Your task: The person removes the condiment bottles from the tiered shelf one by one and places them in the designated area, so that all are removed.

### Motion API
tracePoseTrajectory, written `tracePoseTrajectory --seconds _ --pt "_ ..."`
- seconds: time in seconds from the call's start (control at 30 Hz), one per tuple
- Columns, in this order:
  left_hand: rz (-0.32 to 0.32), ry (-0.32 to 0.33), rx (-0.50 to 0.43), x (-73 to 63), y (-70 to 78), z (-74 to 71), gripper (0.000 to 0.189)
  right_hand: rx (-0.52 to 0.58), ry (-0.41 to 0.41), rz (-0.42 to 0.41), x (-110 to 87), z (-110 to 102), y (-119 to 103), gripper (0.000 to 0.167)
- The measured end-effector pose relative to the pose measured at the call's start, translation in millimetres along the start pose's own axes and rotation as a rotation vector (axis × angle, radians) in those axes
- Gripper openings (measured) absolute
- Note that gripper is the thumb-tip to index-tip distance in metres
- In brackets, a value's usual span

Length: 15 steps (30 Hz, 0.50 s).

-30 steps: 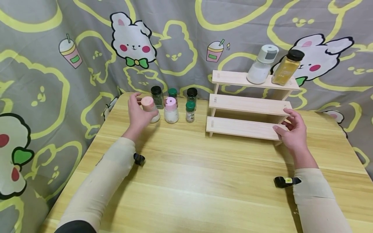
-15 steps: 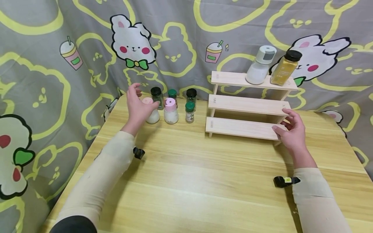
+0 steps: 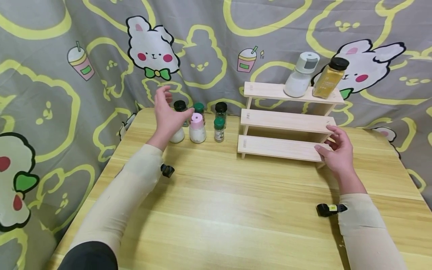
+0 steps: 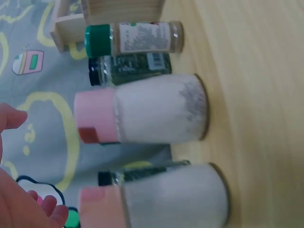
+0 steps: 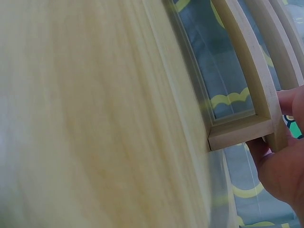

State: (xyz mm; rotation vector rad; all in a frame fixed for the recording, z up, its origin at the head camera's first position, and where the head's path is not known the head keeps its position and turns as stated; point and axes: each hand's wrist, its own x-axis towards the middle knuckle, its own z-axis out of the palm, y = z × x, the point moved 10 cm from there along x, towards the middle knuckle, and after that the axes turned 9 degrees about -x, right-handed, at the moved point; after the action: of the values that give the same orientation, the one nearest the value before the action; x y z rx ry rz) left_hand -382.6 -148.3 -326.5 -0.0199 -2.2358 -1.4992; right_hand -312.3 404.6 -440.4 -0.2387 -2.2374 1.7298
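So far only two containers are up on the rack, by the look of it. Going left to right: the left hand (image 3: 170, 116) hovers over the cluster of jars at the back left of the table (image 3: 236, 210), fingers spread and relaxed, holding nothing. Right under it sits a peach-capped shaker (image 3: 177, 135), mostly hidden behind the hand in the head view, with a pink-capped shaker (image 3: 197, 128) just beside it — both full of white stuff. Behind and beside those are two black-capped jars (image 3: 180, 107) and two green-capped jars (image 3: 219, 129), so I'd say six are left on the table.

Then the three-tier wooden rack (image 3: 287, 122): the lower two steps are bare, and the top step has a white grinder-style bottle (image 3: 300, 77) and a yellow spice jar with a black cap (image 3: 329, 78) at its right end. The right hand (image 3: 337, 152) grips the rack's right end, fingers curled round the side of the frame.

Labels — the near green-capped one has a printed label and a dark jar has a barcode in the left wrist view, but nothing's readable.
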Motion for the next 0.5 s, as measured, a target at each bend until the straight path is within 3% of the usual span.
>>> tracePoseTrajectory --seconds 0.2,0.3,0.5 --pt "0.021 -0.039 -0.055 5.0 16.9 17.8 0.086 -0.031 0.005 0.002 0.0 0.2 -0.6 0.079" --pt "0.031 -0.070 -0.119 5.4 23.0 28.4 0.088 -0.043 0.006 0.002 0.0 0.4 -1.2 0.079" --pt "-0.007 -0.110 -0.278 3.8 26.2 44.6 0.090 -0.073 0.011 -0.004 0.0 -0.5 -2.6 0.079"
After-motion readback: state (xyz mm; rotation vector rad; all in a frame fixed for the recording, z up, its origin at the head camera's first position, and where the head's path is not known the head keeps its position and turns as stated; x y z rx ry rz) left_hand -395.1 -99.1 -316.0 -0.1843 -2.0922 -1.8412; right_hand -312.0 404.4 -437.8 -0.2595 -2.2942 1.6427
